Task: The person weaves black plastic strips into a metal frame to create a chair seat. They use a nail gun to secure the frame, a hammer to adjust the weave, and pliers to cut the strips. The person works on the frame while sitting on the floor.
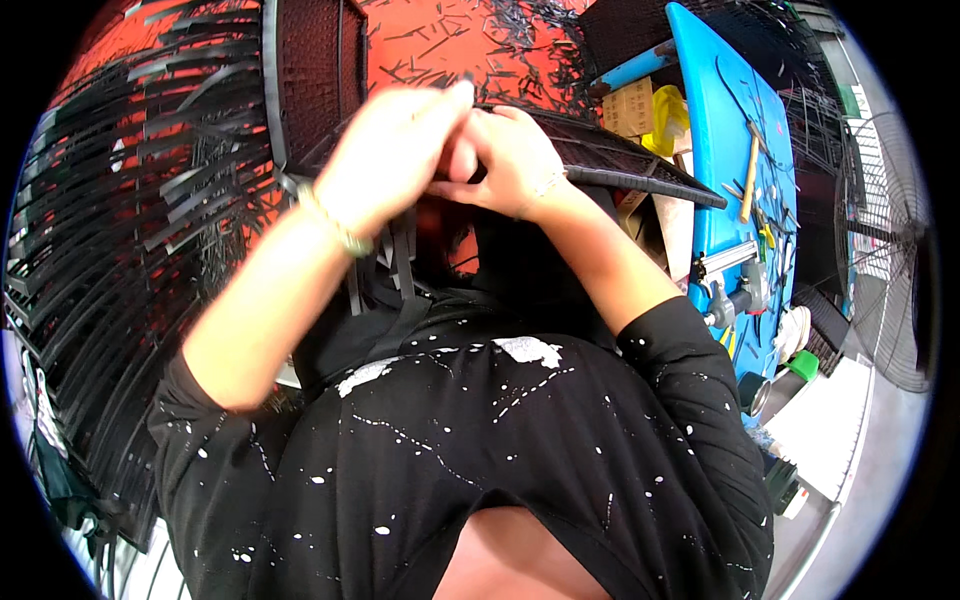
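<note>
Both hands meet over the edge of a dark woven frame (635, 165), whose other side panel (318, 80) rises at the left. My left hand (395, 150), washed out by glare, is closed, its fingers bent toward the right hand. Beside it and overlapping it, my right hand (515, 160) has curled fingers, with thumb and fingertips drawn together. Whatever lies between the fingers is hidden. Flat black strips (402, 262) hang below the left hand, close to my lap.
Dense rows of black strips (90, 240) fill the left side. Strip offcuts litter the red floor (415, 30). On the right, a blue table (715, 120) carries a hammer (750, 175) and other tools, near a cardboard box (628, 108), yellow bag (668, 118) and large fan (895, 240).
</note>
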The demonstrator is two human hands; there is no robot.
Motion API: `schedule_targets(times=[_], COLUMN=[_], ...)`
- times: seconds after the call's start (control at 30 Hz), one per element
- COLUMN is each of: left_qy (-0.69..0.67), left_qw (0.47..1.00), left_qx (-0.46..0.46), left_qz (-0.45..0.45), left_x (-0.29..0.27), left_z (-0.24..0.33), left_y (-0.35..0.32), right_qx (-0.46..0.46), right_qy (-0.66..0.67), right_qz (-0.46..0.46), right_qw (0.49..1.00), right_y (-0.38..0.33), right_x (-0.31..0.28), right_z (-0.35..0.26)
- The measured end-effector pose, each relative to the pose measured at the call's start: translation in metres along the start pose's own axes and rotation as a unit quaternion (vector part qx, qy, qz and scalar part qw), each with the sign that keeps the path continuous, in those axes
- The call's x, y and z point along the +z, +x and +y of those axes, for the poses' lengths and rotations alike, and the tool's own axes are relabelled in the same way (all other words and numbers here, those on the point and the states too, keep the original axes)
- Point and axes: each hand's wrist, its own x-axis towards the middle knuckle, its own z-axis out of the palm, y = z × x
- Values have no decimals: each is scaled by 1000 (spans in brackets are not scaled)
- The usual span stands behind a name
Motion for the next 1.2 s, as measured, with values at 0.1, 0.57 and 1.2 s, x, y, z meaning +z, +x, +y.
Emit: schedule_targets(times=[0.1, 0.57, 1.2], left_qy=[23, 510, 592], left_qw=[999, 850, 799], left_qx=[-26, 117, 94], left_qz=[-10, 64, 49], left_x=[-21, -53, -43], left_z=[0, -41, -60], left_y=[24, 1, -30], right_qx=[-46, -100, 293], right_qy=[93, -53, 489], right_qz=[128, 70, 31], right_qw=[986, 991, 821], right_y=[0, 39, 46], right_x=[-8, 4, 29], right_z=[-3, 5, -2])
